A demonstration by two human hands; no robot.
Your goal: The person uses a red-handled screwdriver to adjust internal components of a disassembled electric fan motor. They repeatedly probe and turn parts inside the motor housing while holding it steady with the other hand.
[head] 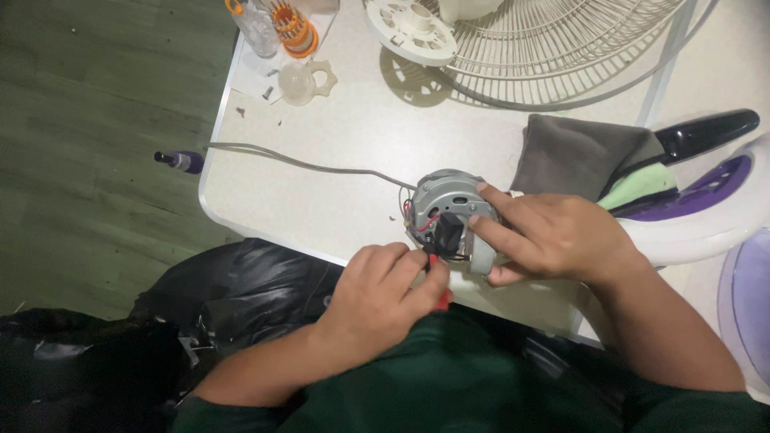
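Note:
A grey metal fan motor (446, 198) with red and black wires rests at the near edge of the white table (337, 176). My right hand (553, 236) grips the motor from the right, fingers across its top and a black block on its face. My left hand (385, 301) holds a red-handled screwdriver (439, 282), its tip against the motor's lower left side. A grey power cord (297, 163) runs from the motor across the table to the left.
A white wire fan guard (561, 56) and a white round plastic fan part (411, 30) lie at the back. A folded grey cloth (573, 152) sits right of the motor. A clear knob (303, 82) and an orange screwdriver-bit holder (293, 28) stand at the back left. Dark bags lie below the table.

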